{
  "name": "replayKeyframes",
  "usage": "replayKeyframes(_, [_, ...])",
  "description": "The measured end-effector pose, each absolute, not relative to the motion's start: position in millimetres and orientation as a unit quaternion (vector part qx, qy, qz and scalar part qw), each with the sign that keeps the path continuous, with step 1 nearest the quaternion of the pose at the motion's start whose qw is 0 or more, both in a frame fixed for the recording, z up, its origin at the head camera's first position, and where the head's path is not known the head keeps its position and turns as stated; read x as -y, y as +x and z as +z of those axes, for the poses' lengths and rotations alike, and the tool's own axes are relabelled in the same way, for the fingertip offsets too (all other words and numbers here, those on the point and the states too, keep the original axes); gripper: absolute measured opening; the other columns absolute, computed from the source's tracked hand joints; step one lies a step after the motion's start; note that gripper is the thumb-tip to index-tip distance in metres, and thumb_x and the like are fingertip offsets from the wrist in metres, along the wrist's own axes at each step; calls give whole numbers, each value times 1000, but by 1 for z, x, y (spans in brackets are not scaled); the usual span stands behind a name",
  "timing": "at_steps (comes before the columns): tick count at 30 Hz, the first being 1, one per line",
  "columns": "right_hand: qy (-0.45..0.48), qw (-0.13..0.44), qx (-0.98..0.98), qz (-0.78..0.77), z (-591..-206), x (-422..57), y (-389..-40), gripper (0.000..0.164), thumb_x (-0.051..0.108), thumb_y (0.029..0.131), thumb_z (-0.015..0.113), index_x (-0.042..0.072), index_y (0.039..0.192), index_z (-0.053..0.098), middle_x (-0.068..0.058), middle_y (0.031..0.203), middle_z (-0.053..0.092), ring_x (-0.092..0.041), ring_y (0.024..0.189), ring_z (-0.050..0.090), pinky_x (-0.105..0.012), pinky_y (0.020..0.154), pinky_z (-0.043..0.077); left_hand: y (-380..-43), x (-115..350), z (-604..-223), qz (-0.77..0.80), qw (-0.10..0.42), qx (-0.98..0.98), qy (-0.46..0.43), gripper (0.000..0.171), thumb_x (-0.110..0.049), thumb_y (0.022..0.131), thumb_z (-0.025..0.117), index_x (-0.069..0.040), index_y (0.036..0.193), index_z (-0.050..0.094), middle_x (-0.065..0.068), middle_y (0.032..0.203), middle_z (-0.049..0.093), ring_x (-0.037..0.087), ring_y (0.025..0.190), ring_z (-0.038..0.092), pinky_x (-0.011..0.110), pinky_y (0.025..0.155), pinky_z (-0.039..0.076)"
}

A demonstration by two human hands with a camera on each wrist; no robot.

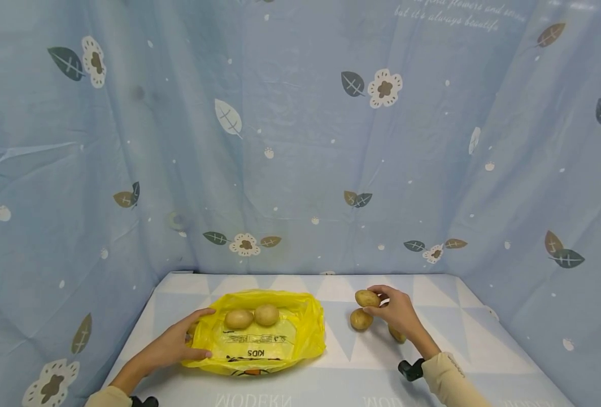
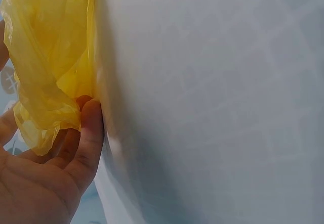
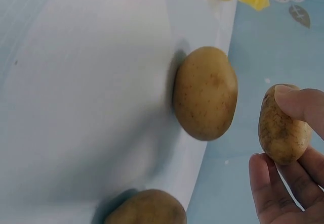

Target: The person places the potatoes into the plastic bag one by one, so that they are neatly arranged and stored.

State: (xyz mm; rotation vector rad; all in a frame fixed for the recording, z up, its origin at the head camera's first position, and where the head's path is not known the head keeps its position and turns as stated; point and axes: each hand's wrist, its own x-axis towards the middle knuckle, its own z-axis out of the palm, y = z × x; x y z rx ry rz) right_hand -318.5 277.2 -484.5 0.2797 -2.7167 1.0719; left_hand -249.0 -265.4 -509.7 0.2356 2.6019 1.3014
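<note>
A yellow plastic bag [image 1: 308, 339] lies spread on the table, with two potatoes in its mouth, an oval one [image 1: 239, 319] and a rounder one [image 1: 266, 315]. My left hand [image 1: 170, 342] holds the bag's left end; in the left wrist view its fingers curl against the crumpled yellow plastic [image 2: 55, 77]. Over on the right, my right hand [image 1: 401, 312] pinches a brown-marked potato [image 3: 283, 128] between thumb and fingers, above the table. Below it a smooth potato [image 1: 361, 320] rests on the cloth, and another [image 1: 396, 334] sits partly hidden under the hand.
A pale cloth with triangles [image 1: 341, 379] covers the table. Blue curtains [image 1: 300, 141] with leaves and flowers hang behind it and along both sides. Black wrist mounts [image 1: 411, 370] are strapped at both wrists.
</note>
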Motion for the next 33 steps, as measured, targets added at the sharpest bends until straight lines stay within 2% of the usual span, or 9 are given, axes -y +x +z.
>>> replayKeyframes(14, [104, 107, 909, 389, -487, -257, -317, 49, 17, 74, 94, 13, 118, 74, 1, 110, 71, -15, 95, 63, -26, 77, 57, -250, 267, -509, 444, 109, -885, 86, 98, -33, 74, 94, -19, 155, 42, 23, 161, 35, 50, 145, 32, 74, 108, 31])
replayKeyframes(23, [98, 100, 904, 404, -487, -249, -313, 48, 13, 74, 93, 15, 118, 74, 2, 110, 70, -15, 95, 62, -28, 77, 56, -250, 266, -510, 441, 107, -887, 84, 97, -33, 74, 94, -19, 155, 42, 21, 162, 35, 50, 146, 30, 73, 111, 28])
replayKeyframes(27, [105, 97, 902, 407, -487, -247, -312, 47, 13, 75, 93, 16, 118, 73, 3, 111, 71, -14, 95, 63, -27, 76, 57, -251, 266, -509, 439, 107, -888, 87, 97, -32, 74, 94, -18, 155, 42, 22, 161, 35, 50, 146, 31, 72, 110, 31])
replayKeyframes(33, [117, 106, 905, 394, -489, -241, -313, 48, 15, 74, 95, 17, 116, 74, 4, 109, 71, -12, 88, 63, -25, 74, 57, -250, 265, -507, 436, 107, -889, 86, 97, -33, 73, 94, -19, 155, 43, 23, 161, 35, 50, 145, 32, 72, 108, 34])
